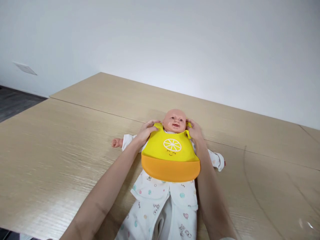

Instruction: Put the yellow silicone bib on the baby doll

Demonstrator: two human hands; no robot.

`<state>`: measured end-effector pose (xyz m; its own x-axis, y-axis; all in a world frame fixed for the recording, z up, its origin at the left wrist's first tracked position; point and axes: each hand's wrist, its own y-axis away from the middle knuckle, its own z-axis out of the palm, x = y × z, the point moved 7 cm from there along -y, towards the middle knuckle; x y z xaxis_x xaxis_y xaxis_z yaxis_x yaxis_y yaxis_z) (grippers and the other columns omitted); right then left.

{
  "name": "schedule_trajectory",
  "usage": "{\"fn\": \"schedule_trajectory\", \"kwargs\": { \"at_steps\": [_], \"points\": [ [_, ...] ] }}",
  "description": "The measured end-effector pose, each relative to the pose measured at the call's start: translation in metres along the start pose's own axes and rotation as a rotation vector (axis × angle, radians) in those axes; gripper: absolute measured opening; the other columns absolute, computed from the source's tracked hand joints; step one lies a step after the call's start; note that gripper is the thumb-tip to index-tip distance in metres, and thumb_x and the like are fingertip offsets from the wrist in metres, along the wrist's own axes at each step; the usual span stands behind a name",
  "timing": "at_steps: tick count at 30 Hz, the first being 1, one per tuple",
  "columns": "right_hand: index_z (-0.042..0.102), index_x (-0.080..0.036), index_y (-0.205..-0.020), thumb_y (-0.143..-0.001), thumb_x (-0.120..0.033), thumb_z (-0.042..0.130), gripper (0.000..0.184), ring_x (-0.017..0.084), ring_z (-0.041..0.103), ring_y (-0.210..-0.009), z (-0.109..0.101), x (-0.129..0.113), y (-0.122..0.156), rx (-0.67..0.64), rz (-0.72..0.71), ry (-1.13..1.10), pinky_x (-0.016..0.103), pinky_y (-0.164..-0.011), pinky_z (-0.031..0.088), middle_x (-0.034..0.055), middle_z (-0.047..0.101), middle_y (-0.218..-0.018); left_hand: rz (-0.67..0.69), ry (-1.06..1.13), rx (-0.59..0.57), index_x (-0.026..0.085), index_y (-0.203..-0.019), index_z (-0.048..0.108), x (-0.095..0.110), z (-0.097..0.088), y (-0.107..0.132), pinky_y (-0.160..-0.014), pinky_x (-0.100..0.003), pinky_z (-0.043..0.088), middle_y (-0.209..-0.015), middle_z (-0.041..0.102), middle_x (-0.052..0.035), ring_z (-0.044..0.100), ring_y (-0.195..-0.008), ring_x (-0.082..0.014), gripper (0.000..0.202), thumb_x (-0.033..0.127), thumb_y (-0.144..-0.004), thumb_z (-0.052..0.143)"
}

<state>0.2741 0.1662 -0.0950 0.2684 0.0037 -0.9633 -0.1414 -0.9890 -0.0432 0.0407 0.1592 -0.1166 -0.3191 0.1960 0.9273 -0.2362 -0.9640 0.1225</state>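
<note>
Bib (156, 143), yellow with an orange pocket (171, 169), lies on the chest of a doll (175, 115), between and nearer than the two grips; nearest, short of both grips, patterned white trousers (143, 213); at the bib's upper corners, right grip (196, 131) pinching the neck strap (188, 134), left grip (146, 131) with fingers bent at the edge, closure cannot be told; between the grips, the doll's head; tabletop (62, 140) beneath; wall (175, 43) beyond.

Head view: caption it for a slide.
Left hand and right hand hold a citrus-print bib on a baby doll.
</note>
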Motion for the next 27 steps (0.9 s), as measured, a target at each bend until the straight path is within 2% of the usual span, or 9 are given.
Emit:
{"fn": "schedule_trajectory", "kwargs": {
  "at_steps": [3,8,13,17,21,24,27],
  "points": [
    [0.062,-0.017,-0.107,-0.06,-0.006,0.044,0.051,0.016,0.055,-0.106,0.004,0.001,0.001,-0.057,-0.053,-0.036,0.027,-0.093,0.044,0.0051,0.06,-0.118,0.001,-0.023,-0.067,0.019,-0.104,0.066,-0.001,0.006,0.001,-0.069,-0.027,0.049,-0.096,0.069,-0.0033,0.064,-0.078,-0.0179,0.043,0.019,-0.061,0.064],
    [0.058,-0.021,-0.115,-0.062,-0.011,0.051,0.054,0.017,0.056,-0.106,0.007,0.008,0.005,-0.1,0.041,-0.243,0.027,-0.088,0.047,0.0045,0.055,-0.125,-0.019,-0.007,-0.081,0.019,-0.11,0.064,0.002,0.011,0.005,-0.074,-0.029,0.049,-0.111,0.067,-0.0058,0.064,-0.088,-0.0206,0.049,0.019,-0.061,0.065],
    [0.058,-0.022,-0.115,-0.06,-0.012,0.051,0.057,0.015,0.056,-0.105,0.009,0.011,0.003,-0.106,0.051,-0.277,0.022,-0.081,0.047,0.003,0.054,-0.128,-0.089,0.109,-0.108,0.023,-0.135,0.044,0.005,0.019,0.012,-0.074,-0.029,0.049,-0.112,0.066,-0.005,0.065,-0.085,-0.0196,0.08,0.014,-0.058,0.064],
    [0.056,-0.025,-0.117,-0.059,-0.014,0.051,0.059,0.015,0.058,-0.094,0.01,0.013,0.001,-0.115,0.073,-0.292,0.022,-0.073,0.047,0.0032,0.055,-0.126,-0.083,0.172,-0.11,0.02,-0.141,0.036,0.01,0.021,0.012,-0.075,-0.029,0.048,-0.103,0.069,-0.005,0.065,-0.086,-0.0201,0.09,0.012,-0.054,0.061],
    [0.059,-0.026,-0.11,-0.06,-0.016,0.052,0.052,0.015,0.056,-0.104,0.011,0.009,0.001,-0.129,-0.003,-0.293,0.024,-0.084,0.047,0.0019,0.057,-0.122,-0.098,0.22,-0.091,0.018,-0.141,0.035,0.009,0.018,0.007,-0.079,-0.032,0.048,-0.101,0.07,-0.006,0.065,-0.089,-0.0219,0.089,0.012,-0.055,0.059],
    [0.058,-0.028,-0.109,-0.061,-0.017,0.051,0.05,0.014,0.056,-0.106,0.013,0.008,0.0,-0.127,-0.054,-0.253,0.024,-0.085,0.048,0.0014,0.057,-0.121,-0.154,0.224,-0.088,0.016,-0.136,0.043,0.001,0.016,0.003,-0.077,-0.034,0.05,-0.101,0.07,-0.0082,0.066,-0.085,-0.0229,0.079,0.015,-0.059,0.06],
    [0.057,-0.022,-0.108,-0.061,-0.018,0.051,0.048,0.016,0.055,-0.108,0.014,0.005,0.0,-0.098,-0.096,-0.303,0.025,-0.087,0.047,0.0053,0.057,-0.123,-0.183,0.256,-0.115,0.017,-0.127,0.052,-0.008,0.018,-0.001,-0.074,-0.034,0.051,-0.101,0.07,-0.0081,0.067,-0.081,-0.0223,0.066,0.018,-0.061,0.062]
  ]
}}
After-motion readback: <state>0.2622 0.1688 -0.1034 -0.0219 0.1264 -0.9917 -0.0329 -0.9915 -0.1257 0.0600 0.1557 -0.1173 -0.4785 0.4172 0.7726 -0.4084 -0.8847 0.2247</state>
